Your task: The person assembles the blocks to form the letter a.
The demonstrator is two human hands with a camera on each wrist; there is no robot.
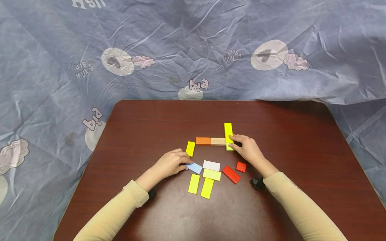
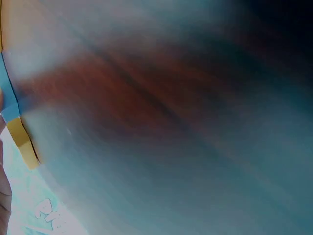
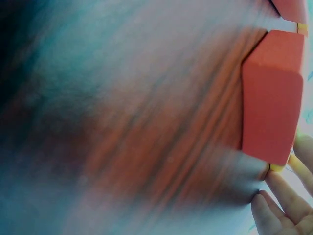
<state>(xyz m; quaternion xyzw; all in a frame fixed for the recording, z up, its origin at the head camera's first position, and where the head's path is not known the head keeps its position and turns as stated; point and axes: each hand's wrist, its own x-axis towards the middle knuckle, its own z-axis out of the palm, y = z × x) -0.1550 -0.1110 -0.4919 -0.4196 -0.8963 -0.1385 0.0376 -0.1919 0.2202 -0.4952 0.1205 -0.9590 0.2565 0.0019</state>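
Two hands are in play, and I'm starting with the left hand (image 1: 172, 163): fingers and thumb close together, pinching the left end of the blue block (image 1: 194, 168), which lies slantwise on the table (image 1: 144, 127). Looks light and stiff to me, probably wood, smooth enough to skid, so I'd take it by its long sides and expect no give. Close behind those fingers sits the tilted yellow block (image 1: 191, 148). Moving right, the orange block (image 1: 203, 141) and the plain wooden block (image 1: 218, 141) run end to end up to the long yellow block (image 1: 228, 130); nothing fragile there, though a nudge could break that line. In front, the white block (image 1: 211, 165) lies near the red block (image 1: 231, 174). Now the right hand (image 1: 249, 149): thumb and finger slightly apart, tips touching the long yellow block's right side; whether they pinch it, I can't tell. Room, then: plenty towards the table's left edge, hardly any between blue and white, a generous stretch behind the orange-and-wood row, and wide space out to the right edge.
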